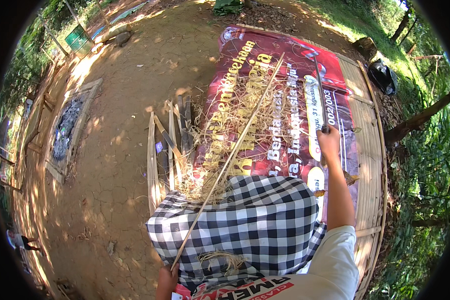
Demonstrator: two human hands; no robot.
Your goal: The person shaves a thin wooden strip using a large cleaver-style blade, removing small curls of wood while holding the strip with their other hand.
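Note:
My left hand (167,276), at the lower edge beside my lap, is closed around the near end of a long thin bamboo strip (235,150). The strip slants up and away to the right, across my lap and over the banner. My right hand (329,142) grips the dark handle of a long knife (321,92) over the banner's right part. Its narrow blade points away from me, apart from the strip. A black-and-white checkered cloth (265,220) covers my lap, with a small tuft of shavings (222,261) on it. Curly bamboo shavings (255,100) lie scattered beyond.
A printed red banner (335,70) covers the bamboo platform (367,150). Split bamboo pieces (171,145) lie at its left edge. Farther left, a framed ash pit (96,89) and a green drum (79,42) stand on bare earth. A black plastic bag (383,77) is at right.

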